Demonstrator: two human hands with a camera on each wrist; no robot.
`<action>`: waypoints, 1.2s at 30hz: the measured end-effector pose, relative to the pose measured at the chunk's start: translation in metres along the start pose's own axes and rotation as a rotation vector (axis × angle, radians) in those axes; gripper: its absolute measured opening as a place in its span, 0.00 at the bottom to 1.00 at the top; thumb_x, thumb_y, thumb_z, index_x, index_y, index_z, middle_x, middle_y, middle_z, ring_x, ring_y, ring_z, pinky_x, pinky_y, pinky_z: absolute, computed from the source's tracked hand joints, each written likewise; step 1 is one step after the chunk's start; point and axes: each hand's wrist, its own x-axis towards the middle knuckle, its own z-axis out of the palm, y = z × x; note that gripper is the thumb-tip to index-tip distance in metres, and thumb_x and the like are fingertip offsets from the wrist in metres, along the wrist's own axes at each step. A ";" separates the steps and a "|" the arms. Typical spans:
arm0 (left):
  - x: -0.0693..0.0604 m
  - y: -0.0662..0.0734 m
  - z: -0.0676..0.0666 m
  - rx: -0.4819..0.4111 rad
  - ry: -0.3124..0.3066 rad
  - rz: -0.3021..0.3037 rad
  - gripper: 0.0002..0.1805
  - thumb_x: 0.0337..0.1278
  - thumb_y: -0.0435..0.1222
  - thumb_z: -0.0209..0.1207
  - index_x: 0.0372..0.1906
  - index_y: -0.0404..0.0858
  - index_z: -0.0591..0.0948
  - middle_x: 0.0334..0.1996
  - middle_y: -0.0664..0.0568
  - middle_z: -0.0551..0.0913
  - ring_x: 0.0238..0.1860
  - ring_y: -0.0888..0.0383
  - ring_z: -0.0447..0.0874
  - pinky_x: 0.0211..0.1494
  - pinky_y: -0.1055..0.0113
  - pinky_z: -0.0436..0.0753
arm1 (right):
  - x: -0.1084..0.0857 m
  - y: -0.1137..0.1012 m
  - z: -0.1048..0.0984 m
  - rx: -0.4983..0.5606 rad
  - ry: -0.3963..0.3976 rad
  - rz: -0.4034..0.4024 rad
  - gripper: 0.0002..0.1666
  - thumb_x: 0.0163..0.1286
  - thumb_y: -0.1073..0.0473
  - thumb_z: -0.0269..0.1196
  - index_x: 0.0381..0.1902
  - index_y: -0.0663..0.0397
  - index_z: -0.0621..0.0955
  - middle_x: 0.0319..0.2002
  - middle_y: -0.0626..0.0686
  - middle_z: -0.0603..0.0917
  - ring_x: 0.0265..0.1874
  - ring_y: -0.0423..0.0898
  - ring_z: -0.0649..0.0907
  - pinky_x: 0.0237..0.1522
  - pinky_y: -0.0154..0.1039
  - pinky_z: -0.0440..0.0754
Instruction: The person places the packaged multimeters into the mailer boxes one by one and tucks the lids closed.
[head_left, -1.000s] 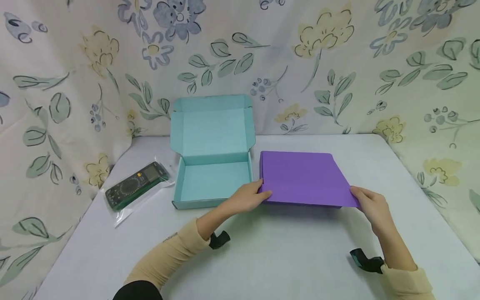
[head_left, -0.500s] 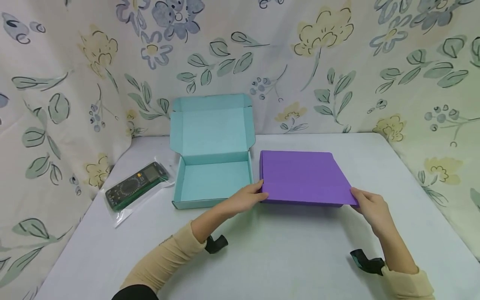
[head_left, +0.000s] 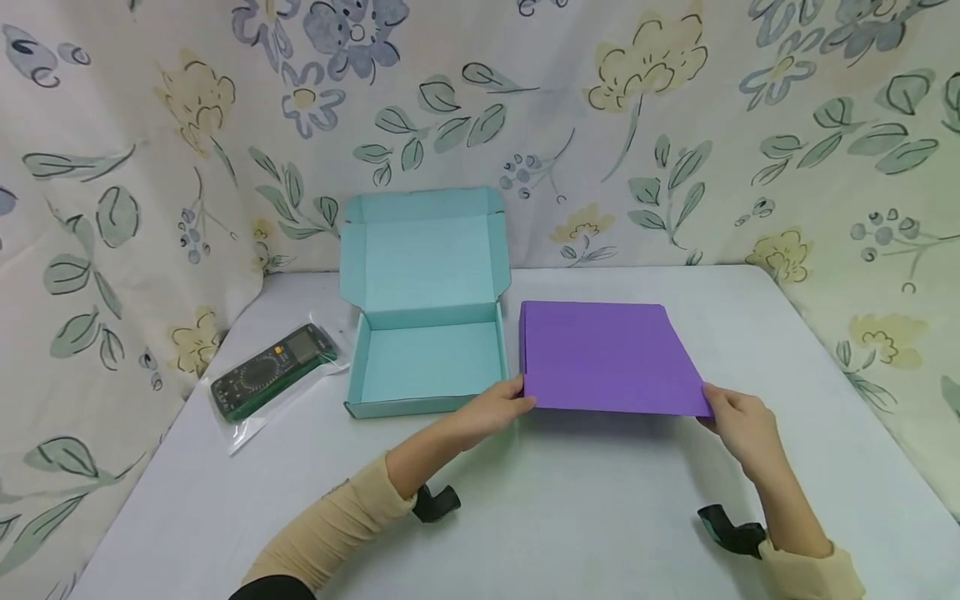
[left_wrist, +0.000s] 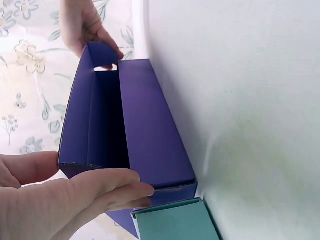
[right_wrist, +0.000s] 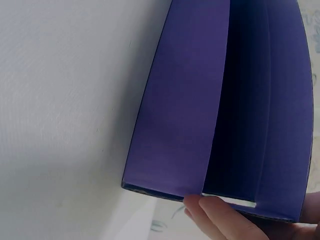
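Note:
A purple box lies on the table right of an open teal box. Its lid is partly raised at the front, and the left wrist view shows a dark gap between the lid's flap and the front wall. My left hand holds the front left corner, thumb on the lid and fingers along the side. With thumb and fingers my right hand pinches the lid's front right corner. In the right wrist view, fingertips touch the box edge by a narrow bright slit.
A black and green multimeter in a clear plastic bag lies left of the teal box. The teal box's lid stands upright against a floral cloth. The white table extends in front of the boxes.
The purple lid's front edge has shifted slightly, and the box's front wall is no longer visible beneath it in the head view. My left fingers sit a little lower at the corner; both hands keep their hold.

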 end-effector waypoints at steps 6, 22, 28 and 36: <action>-0.004 -0.006 0.006 0.048 0.046 0.009 0.30 0.78 0.35 0.39 0.75 0.29 0.47 0.76 0.39 0.48 0.75 0.45 0.43 0.75 0.51 0.50 | 0.000 -0.001 0.001 0.033 -0.025 0.025 0.35 0.81 0.52 0.37 0.61 0.86 0.65 0.53 0.77 0.76 0.49 0.65 0.82 0.54 0.64 0.75; -0.007 -0.010 0.012 0.013 0.119 -0.014 0.29 0.78 0.37 0.40 0.73 0.25 0.51 0.73 0.35 0.54 0.74 0.42 0.50 0.74 0.49 0.54 | -0.001 -0.001 -0.006 0.026 -0.087 0.033 0.34 0.81 0.53 0.38 0.62 0.86 0.65 0.55 0.77 0.75 0.48 0.63 0.83 0.55 0.61 0.75; -0.006 -0.009 0.015 -0.021 0.143 -0.036 0.28 0.77 0.35 0.40 0.73 0.25 0.52 0.73 0.35 0.55 0.73 0.42 0.52 0.73 0.49 0.56 | 0.000 -0.002 -0.008 -0.018 -0.090 0.032 0.33 0.80 0.54 0.40 0.59 0.87 0.67 0.49 0.76 0.79 0.41 0.58 0.86 0.47 0.55 0.82; -0.005 -0.013 0.017 -0.082 0.145 -0.030 0.28 0.77 0.33 0.39 0.73 0.24 0.49 0.74 0.34 0.51 0.74 0.42 0.49 0.73 0.48 0.57 | 0.000 -0.004 -0.006 -0.026 -0.091 0.011 0.32 0.80 0.55 0.40 0.57 0.86 0.69 0.46 0.75 0.81 0.38 0.56 0.87 0.41 0.49 0.85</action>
